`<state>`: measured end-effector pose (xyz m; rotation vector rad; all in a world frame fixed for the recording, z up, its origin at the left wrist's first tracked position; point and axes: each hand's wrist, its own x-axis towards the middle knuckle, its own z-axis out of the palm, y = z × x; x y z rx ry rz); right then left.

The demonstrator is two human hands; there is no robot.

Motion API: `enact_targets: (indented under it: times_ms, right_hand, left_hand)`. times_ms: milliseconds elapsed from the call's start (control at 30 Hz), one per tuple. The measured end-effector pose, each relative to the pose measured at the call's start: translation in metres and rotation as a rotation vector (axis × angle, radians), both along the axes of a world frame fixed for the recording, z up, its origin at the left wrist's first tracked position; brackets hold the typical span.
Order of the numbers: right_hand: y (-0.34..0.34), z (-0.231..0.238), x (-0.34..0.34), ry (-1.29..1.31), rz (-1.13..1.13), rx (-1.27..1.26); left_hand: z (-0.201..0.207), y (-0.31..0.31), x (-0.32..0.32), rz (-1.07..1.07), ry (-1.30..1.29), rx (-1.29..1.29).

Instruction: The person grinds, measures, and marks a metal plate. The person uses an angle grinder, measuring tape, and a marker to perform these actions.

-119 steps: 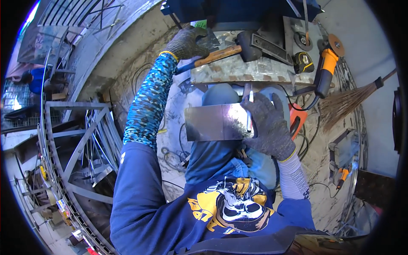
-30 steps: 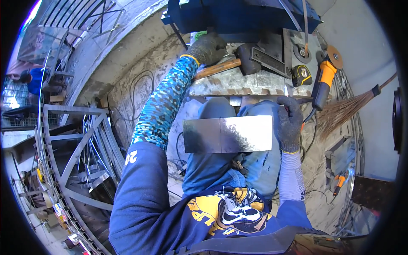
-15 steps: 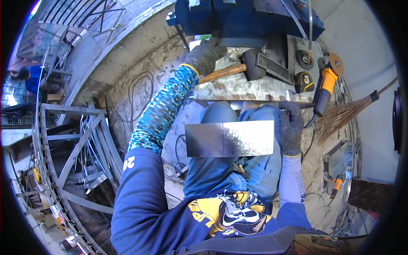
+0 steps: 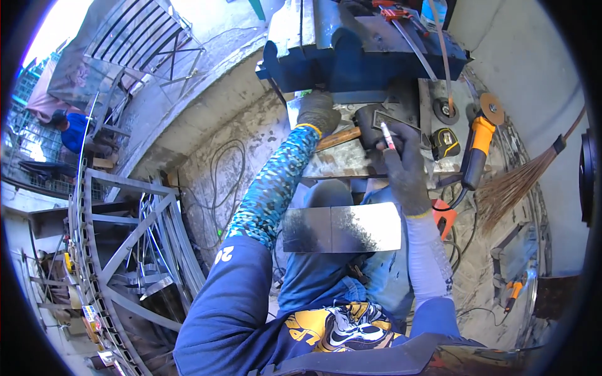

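My right hand [image 4: 406, 172], in a dark glove, is closed round a slim white marker [image 4: 388, 135], its tip pointing away from me over the metal work surface [image 4: 342, 164]. Under the same hand's far side lies a dark metal set square [image 4: 401, 119]. My left hand [image 4: 318, 109], also gloved, reaches to the lower front edge of a long dark blue metal piece [image 4: 370, 78]; its fingertips are hidden. Beside it lies a mallet with a wooden handle [image 4: 339, 138] and a black head [image 4: 369, 124]. Across my thighs rests a shiny rectangular metal sheet [image 4: 342, 227].
To the right are a tape measure [image 4: 445, 144], an angle grinder [image 4: 480, 138], a disc [image 4: 445, 110] and a broom [image 4: 517, 182]. Steel frames [image 4: 135, 219] and metal strips stand at left. A cable [image 4: 219, 182] curls on the floor. Another person [image 4: 74, 130] is at far left.
My right hand has moved away from me and left, from the work surface's near right corner to beside the set square, with the marker. The whole view has shifted, showing more at the top.
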<state>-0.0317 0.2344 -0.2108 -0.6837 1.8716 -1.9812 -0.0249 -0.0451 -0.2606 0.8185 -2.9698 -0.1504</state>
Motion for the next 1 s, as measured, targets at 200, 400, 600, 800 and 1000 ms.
enact_targets:
  times_ms: [200,400,600,800,1000]
  right_hand:
    - [0.011,-0.043,-0.029,0.641,-0.029,0.271]
    - [0.005,-0.039,-0.023,0.63,-0.056,0.276]
    - [0.005,-0.045,-0.022,0.659,-0.074,0.307]
    - [0.006,-0.05,-0.021,0.642,-0.114,0.298]
    - [0.007,-0.028,-0.016,0.636,-0.027,0.263]
  left_hand:
    - [0.033,0.005,0.052,-0.184,0.278,0.36]
    - [0.067,0.039,0.085,-0.324,0.37,0.503]
    - [0.078,0.049,0.085,-0.426,0.395,0.509]
    - [0.079,0.058,0.083,-0.432,0.333,0.569]
    - [0.07,0.069,0.079,-0.512,0.31,0.539]
